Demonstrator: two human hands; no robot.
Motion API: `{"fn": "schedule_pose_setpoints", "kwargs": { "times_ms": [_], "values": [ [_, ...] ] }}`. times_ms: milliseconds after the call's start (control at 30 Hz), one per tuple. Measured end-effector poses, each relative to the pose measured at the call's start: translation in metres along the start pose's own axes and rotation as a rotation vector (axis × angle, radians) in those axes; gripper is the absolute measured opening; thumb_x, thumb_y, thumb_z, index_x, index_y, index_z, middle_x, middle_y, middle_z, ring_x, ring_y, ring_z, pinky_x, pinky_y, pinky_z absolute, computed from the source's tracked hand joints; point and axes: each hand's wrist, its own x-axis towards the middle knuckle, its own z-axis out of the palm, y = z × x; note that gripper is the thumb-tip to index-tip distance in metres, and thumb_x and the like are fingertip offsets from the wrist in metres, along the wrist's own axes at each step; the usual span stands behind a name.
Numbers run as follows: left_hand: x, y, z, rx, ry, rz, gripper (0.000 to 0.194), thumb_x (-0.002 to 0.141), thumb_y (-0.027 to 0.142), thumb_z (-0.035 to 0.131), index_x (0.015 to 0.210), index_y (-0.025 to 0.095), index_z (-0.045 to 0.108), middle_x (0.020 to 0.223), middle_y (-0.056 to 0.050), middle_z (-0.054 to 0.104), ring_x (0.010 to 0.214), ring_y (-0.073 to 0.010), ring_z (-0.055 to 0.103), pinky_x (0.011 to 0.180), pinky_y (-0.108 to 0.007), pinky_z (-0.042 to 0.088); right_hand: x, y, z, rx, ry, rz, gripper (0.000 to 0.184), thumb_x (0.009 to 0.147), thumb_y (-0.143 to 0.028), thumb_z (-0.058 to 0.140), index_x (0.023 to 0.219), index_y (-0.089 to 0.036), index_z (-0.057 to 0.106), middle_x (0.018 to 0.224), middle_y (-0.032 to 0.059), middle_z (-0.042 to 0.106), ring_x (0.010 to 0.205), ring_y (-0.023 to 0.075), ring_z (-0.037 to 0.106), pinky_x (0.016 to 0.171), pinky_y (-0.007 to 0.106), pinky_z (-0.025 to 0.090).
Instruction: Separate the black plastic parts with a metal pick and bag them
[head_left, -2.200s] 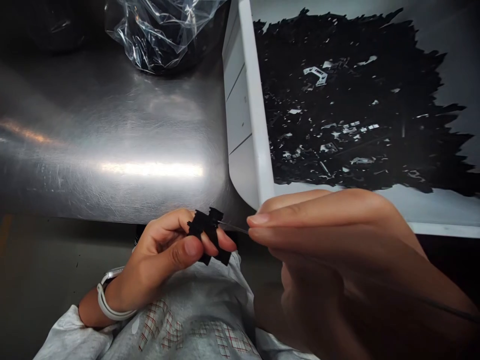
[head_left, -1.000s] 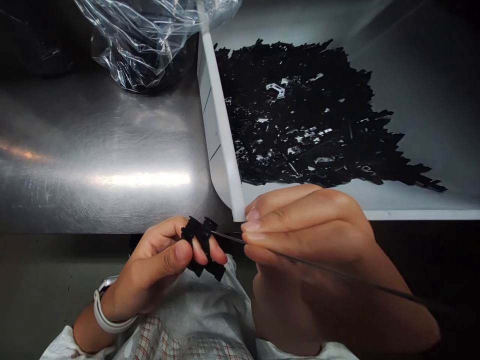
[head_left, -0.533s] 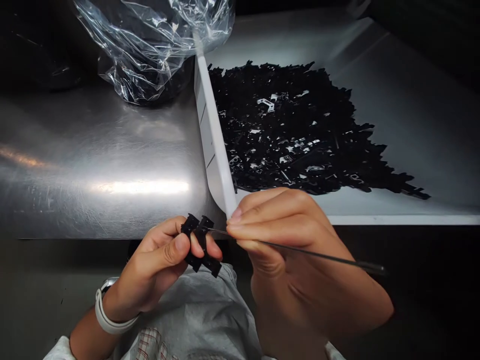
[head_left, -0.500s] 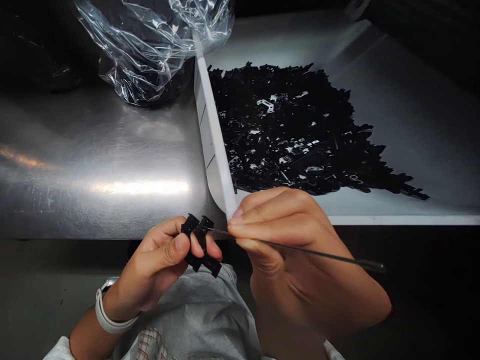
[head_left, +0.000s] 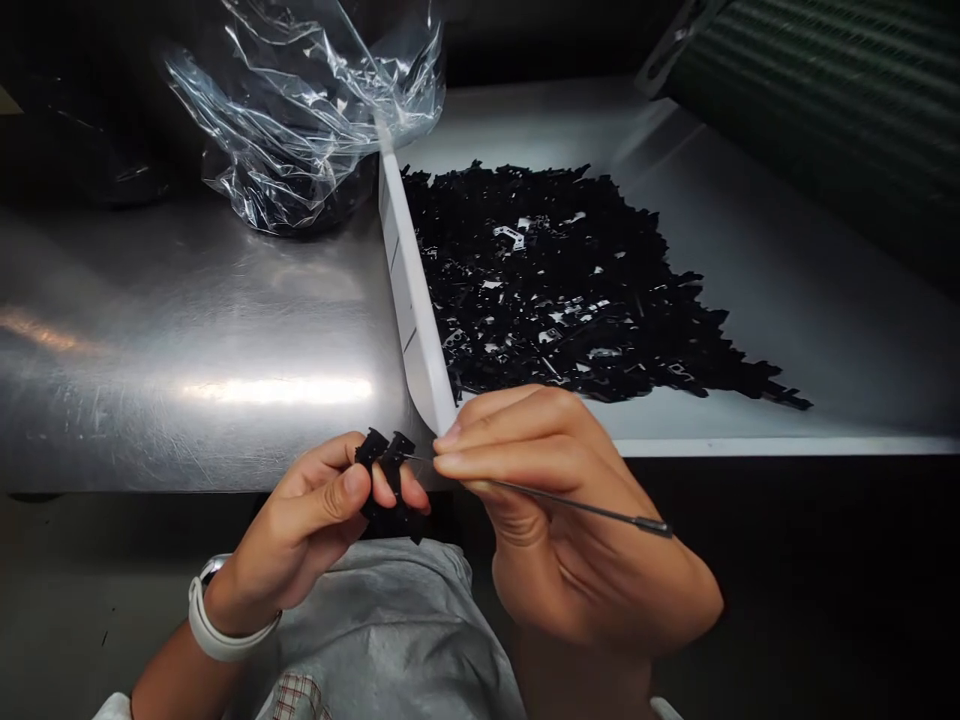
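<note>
My left hand (head_left: pixel 307 510) is shut on a small black moulded plastic part (head_left: pixel 373 450), pinched between thumb and fingers, with its lower portion partly hidden by the fingers. My right hand (head_left: pixel 555 510) pinches a thin dark metal pick (head_left: pixel 577 507) near its tip end. The pick's fine point reaches the top of the black part, and its far end, with a dark tip, sticks out to the right past my hand.
A white tray's raised rim (head_left: pixel 411 300) stands beyond my hands, with a heap of black plastic parts (head_left: pixel 555 290) inside. Left of it lie a stainless steel table (head_left: pixel 187 380) and a clear plastic bag (head_left: pixel 292 130). A dark green ribbed panel (head_left: pixel 817 90) shows top right.
The view has tilted up and away, bringing the green ribbed panel into sight. My right hand has moved left, nearer my left hand, and more of the pick shows. The grip on the black part holds.
</note>
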Motion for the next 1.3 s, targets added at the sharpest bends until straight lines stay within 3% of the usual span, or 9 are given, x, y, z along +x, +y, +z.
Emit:
{"fn": "schedule_pose_setpoints", "kwargs": {
  "times_ms": [167, 567, 733, 933, 1100, 1300],
  "values": [
    [0.004, 0.001, -0.001, 0.024, 0.013, -0.005, 0.032, 0.082, 0.046, 0.086, 0.075, 0.017, 0.073, 0.082, -0.004, 0.073, 0.088, -0.0188, 0.068, 0.087, -0.03, 0.05, -0.002, 0.005, -0.001, -0.045, -0.023, -0.021, 0.024, 0.086, 0.005, 0.063, 0.102, -0.01, 0.073, 0.085, 0.0051, 0.071, 0.081, 0.0162, 0.065, 0.066, 0.03, 0.055],
    [0.002, 0.001, -0.005, 0.015, -0.052, 0.009, 0.032, 0.085, 0.045, 0.084, 0.074, 0.017, 0.072, 0.081, -0.005, 0.074, 0.084, -0.018, 0.069, 0.082, -0.029, 0.048, 0.0, 0.013, 0.001, -0.116, 0.068, -0.122, 0.015, 0.086, -0.005, 0.079, 0.087, -0.015, 0.068, 0.074, 0.0006, 0.069, 0.065, 0.0131, 0.058, 0.055, 0.03, 0.049],
    [0.004, 0.001, -0.005, 0.046, -0.037, 0.031, 0.032, 0.086, 0.045, 0.083, 0.074, 0.017, 0.071, 0.082, -0.004, 0.074, 0.082, -0.016, 0.067, 0.082, -0.028, 0.048, 0.0, 0.009, 0.0, -0.068, 0.048, -0.063, 0.009, 0.093, -0.007, 0.068, 0.091, -0.016, 0.07, 0.076, 0.0031, 0.07, 0.069, 0.0161, 0.061, 0.055, 0.031, 0.051],
    [0.004, 0.001, -0.007, 0.123, 0.026, 0.038, 0.034, 0.085, 0.049, 0.083, 0.076, 0.018, 0.071, 0.08, -0.004, 0.07, 0.087, -0.0207, 0.067, 0.087, -0.033, 0.047, -0.002, 0.004, -0.002, -0.083, -0.043, -0.024, 0.024, 0.088, 0.006, 0.061, 0.099, -0.012, 0.072, 0.083, 0.0039, 0.072, 0.079, 0.0157, 0.065, 0.064, 0.03, 0.055],
    [0.002, 0.0, -0.006, 0.104, -0.009, 0.068, 0.027, 0.09, 0.043, 0.079, 0.078, 0.019, 0.075, 0.078, -0.001, 0.067, 0.083, -0.0162, 0.065, 0.087, -0.029, 0.047, -0.003, 0.008, 0.001, -0.107, 0.016, -0.072, 0.023, 0.084, 0.006, 0.066, 0.095, -0.014, 0.071, 0.079, 0.0026, 0.071, 0.071, 0.0158, 0.061, 0.058, 0.031, 0.053],
    [0.004, 0.001, -0.002, 0.151, 0.01, 0.074, 0.034, 0.086, 0.047, 0.082, 0.074, 0.018, 0.071, 0.073, -0.002, 0.063, 0.074, -0.015, 0.057, 0.08, -0.029, 0.047, -0.002, 0.011, 0.002, -0.184, 0.07, -0.103, 0.016, 0.085, -0.002, 0.071, 0.088, -0.017, 0.068, 0.074, 0.0007, 0.069, 0.064, 0.0146, 0.057, 0.054, 0.031, 0.049]
  ]
}}
